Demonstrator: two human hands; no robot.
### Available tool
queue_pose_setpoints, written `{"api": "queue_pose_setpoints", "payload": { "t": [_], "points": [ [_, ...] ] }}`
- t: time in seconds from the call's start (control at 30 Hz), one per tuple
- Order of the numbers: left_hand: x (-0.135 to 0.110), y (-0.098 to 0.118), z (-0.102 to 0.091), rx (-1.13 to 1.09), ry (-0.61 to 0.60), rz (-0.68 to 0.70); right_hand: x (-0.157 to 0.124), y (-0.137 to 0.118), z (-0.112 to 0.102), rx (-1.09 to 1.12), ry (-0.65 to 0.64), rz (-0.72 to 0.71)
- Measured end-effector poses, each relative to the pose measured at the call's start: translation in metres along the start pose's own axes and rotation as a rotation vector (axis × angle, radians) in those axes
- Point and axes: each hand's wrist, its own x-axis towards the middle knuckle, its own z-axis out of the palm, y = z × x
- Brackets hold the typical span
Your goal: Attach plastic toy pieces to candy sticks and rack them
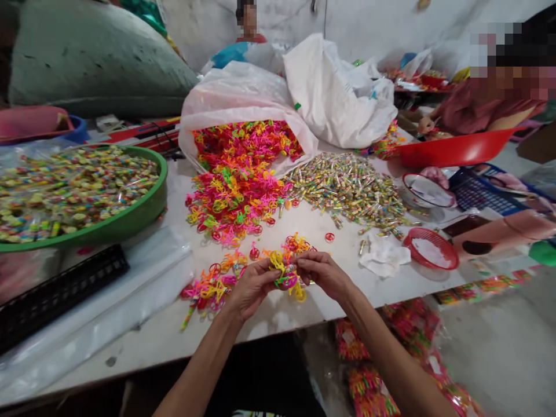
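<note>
My left hand and my right hand meet over the near edge of the white table, fingers pinched together on a small bunch of yellow, orange and pink plastic rings. More loose rings lie just left of my left hand. A large heap of the same bright rings spills from an open white plastic bag beyond my hands. To its right lies a spread of small wrapped sticks.
A green basin full of wrapped pieces sits at the left, with a black tray and clear plastic sheets near it. A small red basket, a red basin and a person at the right. Filled packets lie on the floor.
</note>
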Motion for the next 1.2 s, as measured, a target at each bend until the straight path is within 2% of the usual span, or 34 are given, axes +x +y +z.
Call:
{"api": "queue_pose_setpoints", "payload": {
  "t": [0.23,0.4,0.57,0.77,0.93,1.0,1.1,1.13,1.2],
  "points": [
    [-0.001,0.002,-0.004,0.116,-0.028,0.030,0.001,-0.001,-0.004,-0.076,0.011,0.038],
    [-0.001,0.000,0.000,0.227,-0.066,0.064,-0.003,-0.008,-0.004,-0.128,-0.096,0.103],
    [0.003,-0.004,0.002,0.100,0.011,0.119,-0.003,-0.023,-0.007,-0.129,0.074,-0.023],
    [0.006,-0.004,0.005,0.108,-0.045,0.099,0.000,-0.015,-0.007,-0.152,0.034,0.022],
    [-0.001,-0.003,0.004,0.226,-0.069,0.081,-0.007,-0.008,0.000,-0.211,0.020,0.020],
    [-0.001,-0.004,0.003,0.333,-0.010,0.103,-0.011,-0.004,0.007,-0.365,0.078,-0.062],
    [0.005,-0.003,0.002,0.479,0.131,0.159,-0.013,0.003,0.013,-0.573,0.234,-0.230],
    [0.008,0.000,0.002,0.496,0.145,0.160,-0.011,0.004,0.013,-0.565,0.268,-0.246],
    [0.014,0.007,0.002,0.479,0.095,0.128,-0.005,0.005,0.009,-0.422,0.270,-0.195]
  ]
}}
